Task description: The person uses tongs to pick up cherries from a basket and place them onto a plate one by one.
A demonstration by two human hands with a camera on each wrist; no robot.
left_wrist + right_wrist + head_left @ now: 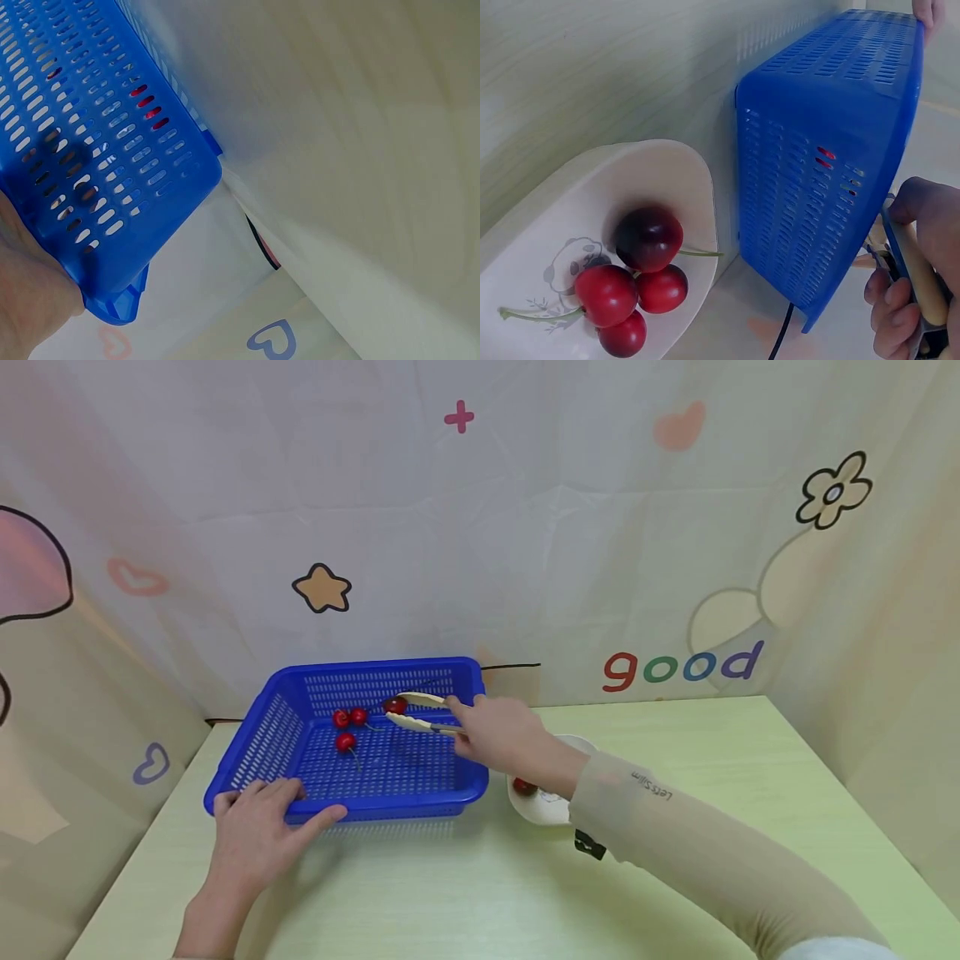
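My left hand (258,831) grips the near left corner of a blue plastic basket (420,803), fingers over the rim and thumb along the front. In my right hand (502,735) is a pair of tongs (423,699) with cream tips, reaching in over the basket's right wall. The spread tips are at a dark red cherry (394,705) near the back of the basket. Three brighter red cherries (346,742) with stems lie to its left on the slotted floor. The right wrist view shows the tongs' handle (919,281) between thumb and fingers.
A white dish (547,217) with a panda print stands right of the basket, under my right forearm, holding several cherries (606,296). A printed curtain (450,543) hangs behind the pale green table (450,893). A black cord (781,330) shows by the basket.
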